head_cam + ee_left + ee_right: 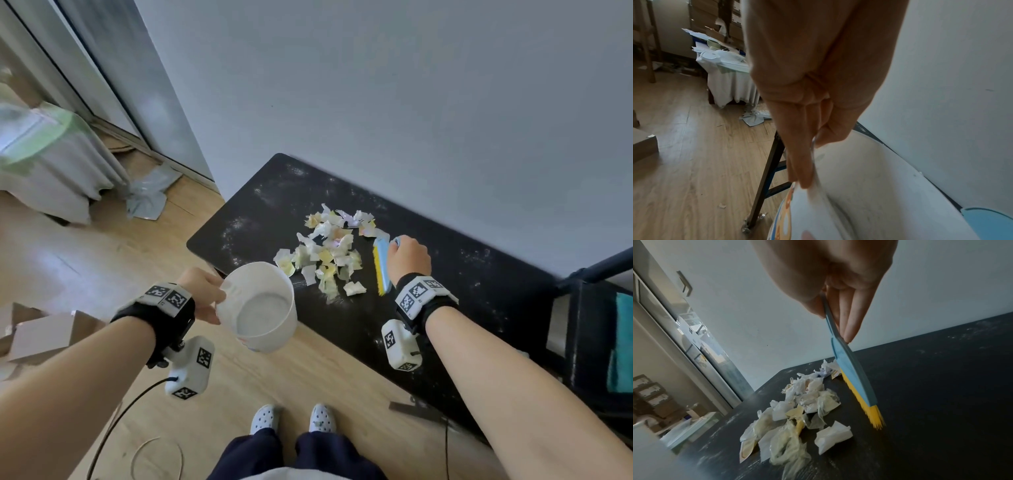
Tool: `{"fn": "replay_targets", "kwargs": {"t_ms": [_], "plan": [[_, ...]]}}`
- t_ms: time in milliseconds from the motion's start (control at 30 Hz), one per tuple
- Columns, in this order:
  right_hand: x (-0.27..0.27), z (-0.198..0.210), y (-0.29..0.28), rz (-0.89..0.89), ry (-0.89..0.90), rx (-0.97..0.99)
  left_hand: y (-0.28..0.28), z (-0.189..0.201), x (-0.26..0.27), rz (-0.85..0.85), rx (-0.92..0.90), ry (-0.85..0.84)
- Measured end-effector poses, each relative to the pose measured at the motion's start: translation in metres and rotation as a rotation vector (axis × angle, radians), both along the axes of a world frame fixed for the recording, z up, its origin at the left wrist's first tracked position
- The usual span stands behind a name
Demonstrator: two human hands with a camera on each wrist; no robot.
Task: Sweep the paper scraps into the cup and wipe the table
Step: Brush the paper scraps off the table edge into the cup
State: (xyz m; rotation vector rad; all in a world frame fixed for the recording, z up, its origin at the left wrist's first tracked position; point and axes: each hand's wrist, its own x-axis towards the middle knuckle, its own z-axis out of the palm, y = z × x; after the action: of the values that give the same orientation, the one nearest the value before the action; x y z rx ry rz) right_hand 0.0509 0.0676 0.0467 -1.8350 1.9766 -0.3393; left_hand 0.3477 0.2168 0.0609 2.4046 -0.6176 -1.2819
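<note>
A heap of white and pale yellow paper scraps (327, 250) (797, 408) lies on the black table (428, 284) (931, 402). My right hand (409, 255) (830, 293) grips a small blue brush with yellow bristles (381, 265) (856, 382), its bristles down on the table just right of the heap. My left hand (202, 293) (813, 123) pinches the rim of a white paper cup (260, 305) (859, 186), thumb inside, held tilted at the table's near left edge beside the scraps. The cup looks empty.
The table stands against a grey wall (411, 102) and carries white dust smears. A dark shelf with a teal cloth (620, 342) sits at the right. Wooden floor (85, 246), cardboard boxes (44, 332) and a cloth-covered stand (51, 161) lie to the left.
</note>
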Motion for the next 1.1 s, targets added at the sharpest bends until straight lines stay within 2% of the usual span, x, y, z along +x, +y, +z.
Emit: {"fn": "replay_targets", "kwargs": {"t_ms": [233, 533, 833, 1100], "plan": [[0.018, -0.007, 0.025, -0.01, 0.084, 0.041, 0.011, -0.006, 0.021, -0.069, 0.016, 0.022], [0.064, -0.005, 0.051, -0.015, 0.075, 0.011, 0.022, -0.015, 0.05, -0.193, 0.049, 0.009], [0.064, -0.002, 0.069, -0.091, 0.09, 0.003, 0.023, -0.075, 0.057, -0.258, 0.064, -0.01], [0.084, -0.015, 0.094, 0.078, 0.13, 0.006, 0.017, -0.131, 0.044, -0.288, 0.122, 0.002]]}}
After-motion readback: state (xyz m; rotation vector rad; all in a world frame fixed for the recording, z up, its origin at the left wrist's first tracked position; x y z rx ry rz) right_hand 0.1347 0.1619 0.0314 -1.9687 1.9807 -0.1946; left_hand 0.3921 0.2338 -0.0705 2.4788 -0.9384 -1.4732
